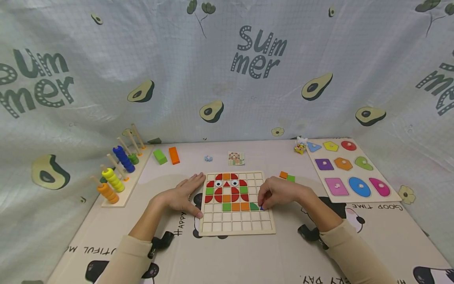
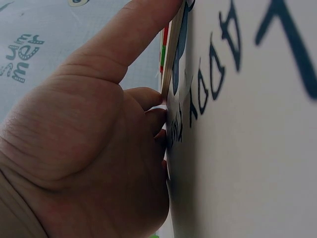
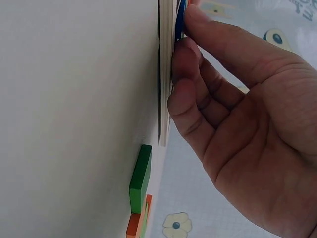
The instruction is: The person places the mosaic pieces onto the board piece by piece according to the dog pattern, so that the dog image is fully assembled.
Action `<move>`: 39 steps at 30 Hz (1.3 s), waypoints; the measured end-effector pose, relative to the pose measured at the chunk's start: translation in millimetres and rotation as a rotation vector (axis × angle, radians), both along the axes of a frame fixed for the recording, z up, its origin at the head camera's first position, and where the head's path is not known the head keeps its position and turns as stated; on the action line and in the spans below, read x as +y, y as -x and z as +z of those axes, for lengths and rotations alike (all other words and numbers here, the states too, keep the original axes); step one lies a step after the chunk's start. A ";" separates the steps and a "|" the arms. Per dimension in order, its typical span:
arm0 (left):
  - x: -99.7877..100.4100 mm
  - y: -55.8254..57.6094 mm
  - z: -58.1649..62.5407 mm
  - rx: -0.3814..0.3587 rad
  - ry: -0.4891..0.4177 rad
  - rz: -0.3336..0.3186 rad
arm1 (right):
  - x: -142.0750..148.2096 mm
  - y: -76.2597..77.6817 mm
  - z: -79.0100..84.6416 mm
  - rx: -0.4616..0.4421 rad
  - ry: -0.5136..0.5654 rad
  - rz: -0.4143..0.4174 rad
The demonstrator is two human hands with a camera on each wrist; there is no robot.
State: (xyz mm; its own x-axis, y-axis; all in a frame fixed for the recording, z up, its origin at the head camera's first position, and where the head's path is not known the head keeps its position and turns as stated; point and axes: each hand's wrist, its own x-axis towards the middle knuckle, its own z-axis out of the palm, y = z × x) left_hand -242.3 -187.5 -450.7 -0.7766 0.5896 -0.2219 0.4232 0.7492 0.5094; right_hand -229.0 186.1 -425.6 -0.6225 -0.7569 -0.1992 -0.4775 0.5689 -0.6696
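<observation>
A square wooden grid board (image 1: 237, 234) lies on the table with red, green and orange mosaic tiles in its cells, including two eye tiles (image 1: 235, 183). My left hand (image 1: 181, 196) rests along the board's left edge, fingers extended and thumb at the lower left side. At the right edge, my right hand (image 1: 281, 191) pinches a small blue tile (image 1: 262, 208) between thumb and fingers, low over a cell beside a green quarter-round tile (image 1: 253, 206). The right wrist view shows the blue tile (image 3: 180, 21) at the board's surface, partly hidden by the fingertips.
Loose orange (image 1: 283, 174) and green tiles (image 1: 291, 178) lie right of the board. Behind it are a picture card (image 1: 236, 158), a small blue item (image 1: 208, 158) and green (image 1: 160, 157) and orange blocks (image 1: 174, 156). A peg stacker (image 1: 133, 185) stands left, a shape puzzle (image 1: 317, 161) right.
</observation>
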 end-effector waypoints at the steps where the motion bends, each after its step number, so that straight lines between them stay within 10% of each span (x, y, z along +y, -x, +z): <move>1: -0.1 0.2 -0.3 0.001 0.000 0.000 | 0.4 -0.1 0.9 -0.001 0.005 0.001; 6: -0.6 0.5 -1.0 0.006 -0.002 -0.001 | 13.1 3.1 9.7 0.089 0.044 -0.050; 14: -0.4 0.5 -1.4 0.004 -0.005 0.003 | 66.6 23.0 11.6 0.318 0.098 -0.353; 23: 0.5 -0.7 -1.9 -0.003 0.004 0.025 | 103.7 36.5 -7.9 0.188 -0.058 -0.457; 39: 0.0 0.5 -0.9 -0.012 -0.004 0.012 | 107.9 37.2 -4.9 0.162 -0.031 -0.454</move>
State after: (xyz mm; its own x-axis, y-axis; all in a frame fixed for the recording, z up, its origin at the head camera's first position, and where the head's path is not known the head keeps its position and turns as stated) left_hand -242.8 -187.4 -451.6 -0.7808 0.5813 -0.2290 0.4084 0.7522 0.5171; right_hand -266.2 294.0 -430.4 -0.9135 -0.3966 -0.0912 -0.2726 0.7627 -0.5864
